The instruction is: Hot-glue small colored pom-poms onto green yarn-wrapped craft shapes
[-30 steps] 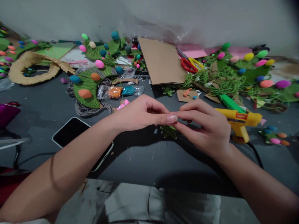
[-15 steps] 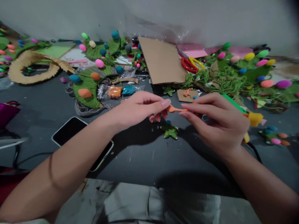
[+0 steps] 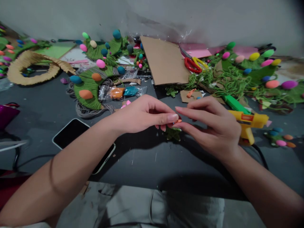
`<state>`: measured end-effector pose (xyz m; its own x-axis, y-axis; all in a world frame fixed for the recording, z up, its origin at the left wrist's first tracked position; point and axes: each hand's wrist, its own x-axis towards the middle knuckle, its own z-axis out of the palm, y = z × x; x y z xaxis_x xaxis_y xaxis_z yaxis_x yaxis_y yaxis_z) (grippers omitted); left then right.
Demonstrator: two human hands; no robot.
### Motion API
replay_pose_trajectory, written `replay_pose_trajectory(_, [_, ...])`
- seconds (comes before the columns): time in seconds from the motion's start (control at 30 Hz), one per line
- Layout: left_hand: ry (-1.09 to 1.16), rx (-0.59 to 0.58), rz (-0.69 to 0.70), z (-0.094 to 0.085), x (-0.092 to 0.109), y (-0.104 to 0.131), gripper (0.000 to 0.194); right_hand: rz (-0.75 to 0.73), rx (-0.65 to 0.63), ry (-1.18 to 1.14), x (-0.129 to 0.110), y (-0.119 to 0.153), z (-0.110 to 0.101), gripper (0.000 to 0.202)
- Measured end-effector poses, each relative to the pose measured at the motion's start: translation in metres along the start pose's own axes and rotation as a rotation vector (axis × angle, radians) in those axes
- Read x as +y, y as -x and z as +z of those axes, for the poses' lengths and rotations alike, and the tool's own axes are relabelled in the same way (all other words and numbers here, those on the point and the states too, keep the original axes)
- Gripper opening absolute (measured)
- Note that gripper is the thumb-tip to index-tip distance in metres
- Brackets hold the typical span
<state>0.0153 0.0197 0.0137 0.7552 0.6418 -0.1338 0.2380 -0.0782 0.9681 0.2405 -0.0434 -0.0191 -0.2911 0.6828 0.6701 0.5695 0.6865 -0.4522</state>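
Note:
My left hand (image 3: 149,115) pinches a small piece of orange modelling clay (image 3: 178,121) between thumb and fingers; only its end shows past the thumb. Close on the other side is my right hand (image 3: 211,126), index finger and thumb apart around that end. The right thumb tip lies just beneath the clay; whether it touches I cannot tell. Below the fingertips a small green star-shaped piece (image 3: 174,134) rests on the dark table, partly covered by the hands. Behind them a cardboard scrap (image 3: 184,96) carries a bit of orange clay (image 3: 190,93).
A yellow glue gun (image 3: 248,134) and a green comb (image 3: 235,104) lie by my right hand. Under my left forearm is a phone (image 3: 71,134). Cardboard (image 3: 166,63), red-handled scissors (image 3: 192,66), clay packets (image 3: 116,93) and green yarn (image 3: 235,79) line the back.
The orange clay no longer stretches as a strand between both hands. My right hand has shifted left with its fingers parted, uncovering the glue gun.

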Motion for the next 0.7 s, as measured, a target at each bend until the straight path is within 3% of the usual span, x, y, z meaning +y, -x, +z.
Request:
replay_pose_trajectory(0.17, [-0.023, -0.093, 0.016, 0.0008, -0.0008, -0.0001, 0.034, -0.022, -0.046, -0.040, -0.0008, 0.0005, 0.0013, 0.025])
replay_pose_trajectory(0.47, [-0.039, 0.012, 0.006, 0.0024, 0.0001, -0.0004, 0.024, -0.087, 0.038, 0.047, -0.0020, 0.0010, 0.0016, 0.019])
replay_pose_trajectory(0.7, [-0.061, 0.092, 0.001, -0.0024, -0.0034, 0.0001, 0.029, -0.055, 0.120, 0.086, 0.0026, -0.0021, -0.0009, 0.016])
